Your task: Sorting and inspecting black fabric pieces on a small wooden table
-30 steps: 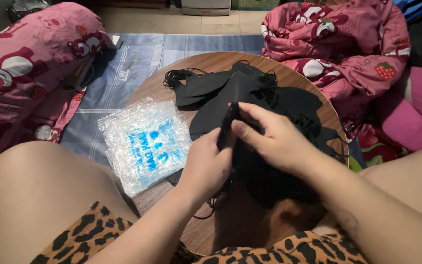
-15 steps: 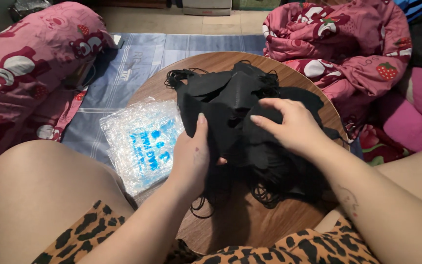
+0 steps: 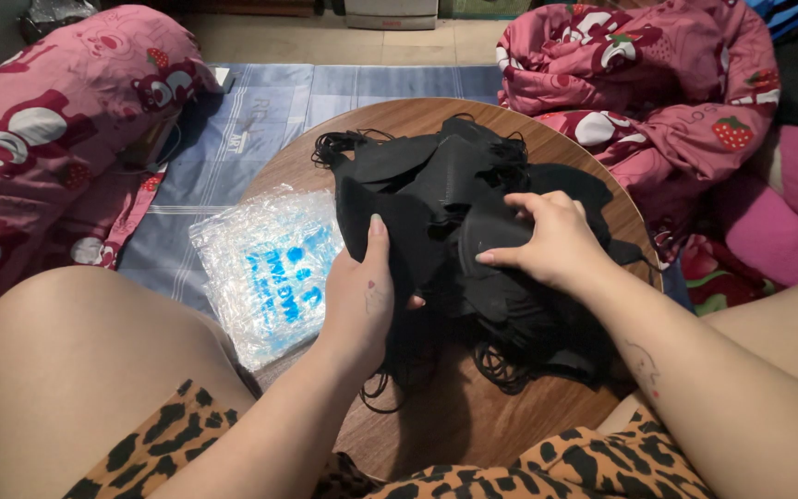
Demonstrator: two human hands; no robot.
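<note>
A heap of black face masks (image 3: 445,185) with thin ear loops lies on a round wooden table (image 3: 473,425). My left hand (image 3: 362,296) grips a black mask at the heap's left side, thumb pointing up along its edge. Fingers spread, my right hand (image 3: 547,240) presses on a mask on top of the heap, near its right side. A clear plastic bag (image 3: 265,268) with blue print lies flat on the table's left part, just beside my left hand.
A pink patterned pillow (image 3: 48,139) lies at the left and a pink patterned blanket (image 3: 658,83) at the back right. A blue mat (image 3: 279,102) covers the floor beyond the table. My bare knees flank the table.
My hands have come apart and lowered: the left slid to the heap's left edge, the right moved to the right and now rests on top of the masks.
</note>
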